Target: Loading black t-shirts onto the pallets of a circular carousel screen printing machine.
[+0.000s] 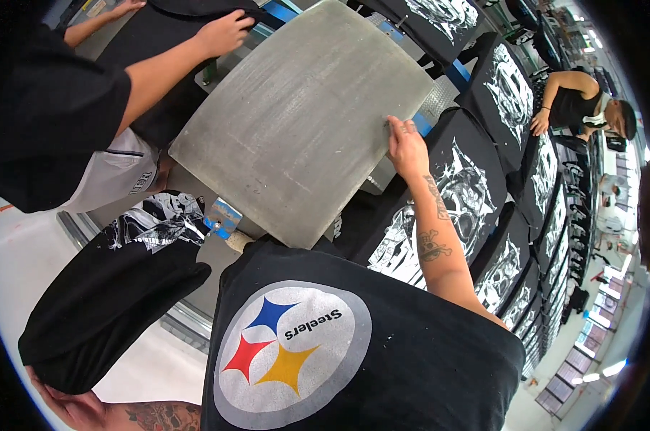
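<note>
At the lower left, my left hand [70,406] is closed on the gathered end of a black T-shirt [116,302] with a white and grey print, its fingers partly hidden by the cloth. The shirt hangs bunched beside me, its printed part reaching toward a blue metal bracket [223,218]. A bare grey platen [303,115] tilts across the middle, its near end close to my body. Stretched forward, my right hand [407,149] has its curled fingers on the platen's right edge and seems to grip it.
Several platens bearing printed black T-shirts [447,194] line the right side. A co-worker [44,122] at the left has their hands at a black garment [149,43] on a neighbouring platen. Another person [587,97] leans over shirts at the far right.
</note>
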Motion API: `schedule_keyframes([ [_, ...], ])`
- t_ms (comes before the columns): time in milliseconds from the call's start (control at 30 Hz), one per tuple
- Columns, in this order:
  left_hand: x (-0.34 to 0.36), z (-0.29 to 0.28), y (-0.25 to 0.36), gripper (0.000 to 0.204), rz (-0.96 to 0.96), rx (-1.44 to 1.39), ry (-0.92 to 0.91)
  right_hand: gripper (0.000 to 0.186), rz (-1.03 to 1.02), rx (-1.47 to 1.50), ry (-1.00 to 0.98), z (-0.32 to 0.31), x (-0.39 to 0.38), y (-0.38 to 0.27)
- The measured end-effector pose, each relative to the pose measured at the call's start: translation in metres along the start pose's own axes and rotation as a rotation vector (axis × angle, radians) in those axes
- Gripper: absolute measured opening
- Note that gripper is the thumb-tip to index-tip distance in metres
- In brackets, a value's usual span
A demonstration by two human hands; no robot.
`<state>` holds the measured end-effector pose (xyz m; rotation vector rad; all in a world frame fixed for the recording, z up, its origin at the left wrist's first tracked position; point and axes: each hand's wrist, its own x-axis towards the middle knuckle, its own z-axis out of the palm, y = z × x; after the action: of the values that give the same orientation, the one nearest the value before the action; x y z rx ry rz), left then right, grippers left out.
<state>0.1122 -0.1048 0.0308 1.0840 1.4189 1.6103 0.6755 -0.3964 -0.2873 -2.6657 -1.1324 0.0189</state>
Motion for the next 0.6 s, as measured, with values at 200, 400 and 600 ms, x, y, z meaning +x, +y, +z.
schedule_keyframes([
  [200,0.01,-0.016,-0.008,0.041,0.067,-0.017,-0.069,0.031,0.048,0.148,0.21,-0.019,0.014,0.007],
  [400,0.016,-0.045,-0.017,0.04,0.059,-0.039,-0.026,0.032,-0.03,0.039,0.041,0.001,-0.018,-0.004],
  [600,0.032,-0.082,-0.011,0.041,-0.021,-0.089,0.105,0.034,-0.004,-0.095,0.081,0.025,-0.025,-0.012],
])
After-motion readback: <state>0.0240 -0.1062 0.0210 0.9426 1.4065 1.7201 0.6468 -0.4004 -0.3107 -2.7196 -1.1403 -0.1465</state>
